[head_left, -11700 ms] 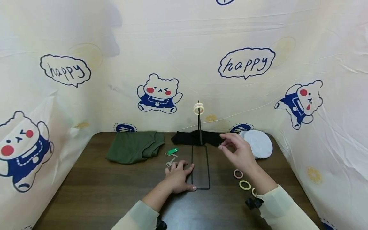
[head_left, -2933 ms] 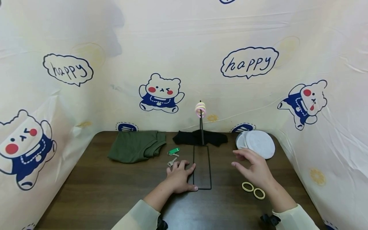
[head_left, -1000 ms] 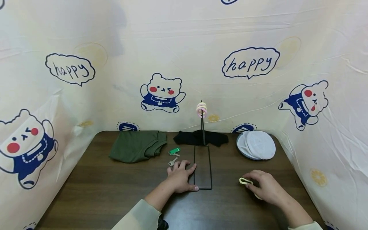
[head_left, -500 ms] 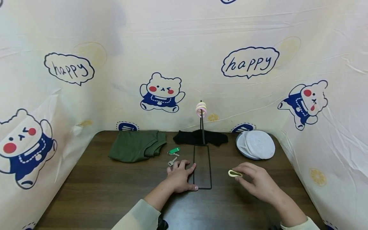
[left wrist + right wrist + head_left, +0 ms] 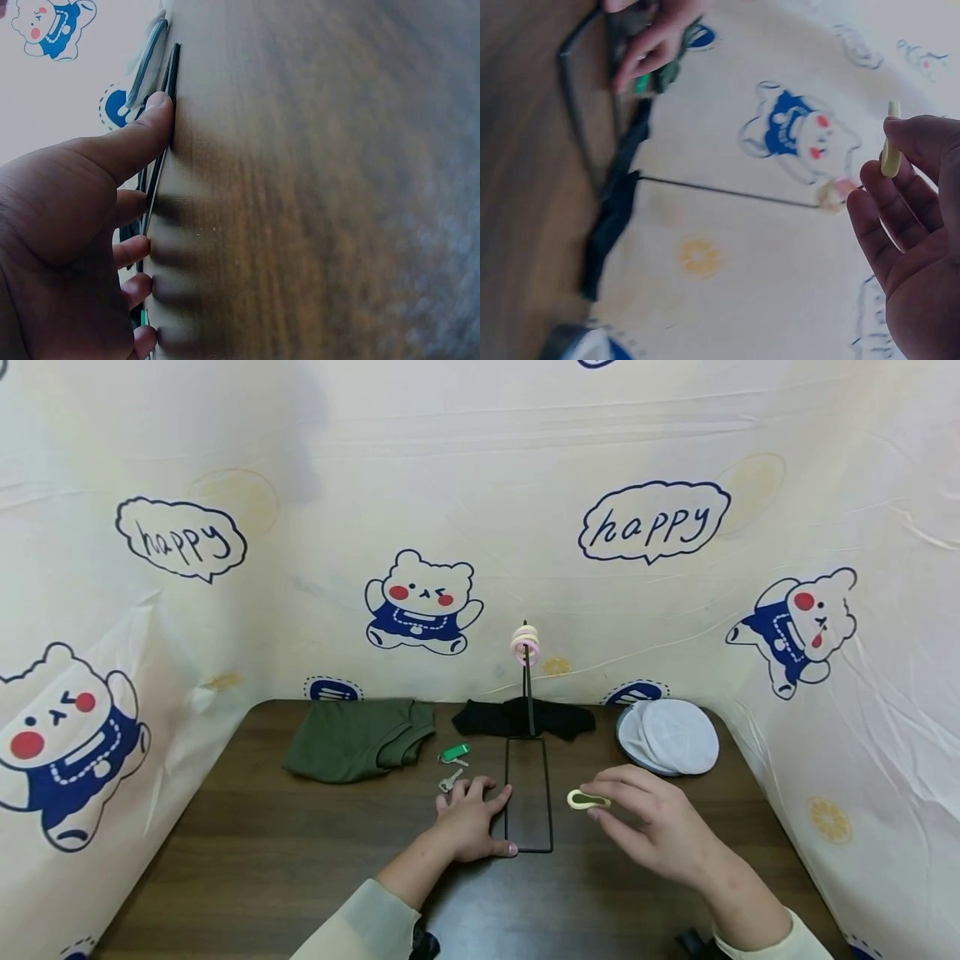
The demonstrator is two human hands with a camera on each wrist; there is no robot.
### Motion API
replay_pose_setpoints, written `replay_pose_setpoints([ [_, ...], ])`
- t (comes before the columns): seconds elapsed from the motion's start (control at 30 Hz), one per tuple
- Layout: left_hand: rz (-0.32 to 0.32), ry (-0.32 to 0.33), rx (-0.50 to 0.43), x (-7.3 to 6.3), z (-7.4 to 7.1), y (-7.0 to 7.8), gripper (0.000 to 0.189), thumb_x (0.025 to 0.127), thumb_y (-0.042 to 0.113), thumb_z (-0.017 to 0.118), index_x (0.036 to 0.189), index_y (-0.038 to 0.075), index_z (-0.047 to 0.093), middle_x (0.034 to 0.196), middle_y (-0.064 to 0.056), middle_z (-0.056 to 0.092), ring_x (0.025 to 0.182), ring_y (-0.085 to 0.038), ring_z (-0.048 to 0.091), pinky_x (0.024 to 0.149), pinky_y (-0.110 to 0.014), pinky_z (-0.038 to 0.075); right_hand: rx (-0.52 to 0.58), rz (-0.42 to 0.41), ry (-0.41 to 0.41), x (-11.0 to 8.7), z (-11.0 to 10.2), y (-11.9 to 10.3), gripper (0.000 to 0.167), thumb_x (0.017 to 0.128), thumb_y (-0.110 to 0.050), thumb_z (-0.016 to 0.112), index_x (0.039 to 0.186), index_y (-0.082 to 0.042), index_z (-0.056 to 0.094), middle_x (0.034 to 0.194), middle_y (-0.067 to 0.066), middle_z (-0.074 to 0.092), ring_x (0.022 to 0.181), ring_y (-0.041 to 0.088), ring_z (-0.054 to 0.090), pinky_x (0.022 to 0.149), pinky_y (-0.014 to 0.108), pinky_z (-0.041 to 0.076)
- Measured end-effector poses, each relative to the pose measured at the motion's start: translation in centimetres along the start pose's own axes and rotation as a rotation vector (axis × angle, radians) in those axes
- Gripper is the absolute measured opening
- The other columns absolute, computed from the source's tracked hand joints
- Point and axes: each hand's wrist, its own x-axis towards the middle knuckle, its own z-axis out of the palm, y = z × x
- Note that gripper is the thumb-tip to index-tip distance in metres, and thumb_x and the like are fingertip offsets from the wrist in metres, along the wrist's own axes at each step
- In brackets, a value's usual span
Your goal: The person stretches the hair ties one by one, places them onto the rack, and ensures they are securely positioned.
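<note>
My right hand pinches a pale yellow hair tie between thumb and fingers, raised above the table right of the stand's base. In the right wrist view the hair tie shows edge-on at the fingertips. A black wire stand has a flat rectangular base and a thin upright; several pale and pink hair ties hang at its top. My left hand rests at the base's left side with fingers spread, the thumb pressing its near corner. In the left wrist view the thumb lies on the black rod.
Keys with a green tag lie beyond my left hand. Folded green cloth is at the back left, black cloth behind the stand. A white round cloth item sits at the back right, before the printed curtain.
Two yellow hair ties lay on the table earlier; my right hand has picked up at least one and carried it left toward the stand. A pink one now hangs on the stand. My left hand stays put.
</note>
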Motion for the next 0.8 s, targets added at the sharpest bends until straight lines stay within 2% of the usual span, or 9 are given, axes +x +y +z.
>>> replay_pose_setpoints([
  [0.37,-0.015,-0.007,-0.001,0.1,0.0,0.2,0.097,0.082,0.071,0.074,0.163,0.036,0.035,0.165,-0.004,0.027,0.145,-0.041,0.025,0.102,-0.067,0.027,0.052,-0.135,0.074,5.7,-1.0,-2.3,0.024,0.104,-0.025,0.065,0.112,-0.006,0.076,0.106,0.004,0.071,0.091,0.016,0.068,0.081,0.023,0.053],
  [0.53,-0.017,-0.004,-0.001,-0.1,-0.1,0.4,0.097,0.082,0.071,0.075,0.162,0.035,0.036,0.164,-0.005,0.028,0.144,-0.041,0.026,0.102,-0.067,0.027,0.054,-0.149,0.076,7.3,-1.1,-3.0,0.023,0.105,-0.025,0.065,0.111,-0.006,0.077,0.107,0.004,0.071,0.093,0.016,0.068,0.081,0.023,0.054],
  [0.8,-0.011,0.0,-0.01,-0.3,-0.3,0.4,0.096,0.082,0.071,0.075,0.162,0.034,0.037,0.164,-0.005,0.029,0.143,-0.041,0.027,0.101,-0.067,0.028,0.046,-0.193,0.102,8.9,-1.0,-2.8,0.019,0.102,-0.019,0.069,0.113,-0.006,0.076,0.108,0.005,0.071,0.097,0.019,0.068,0.084,0.026,0.054],
])
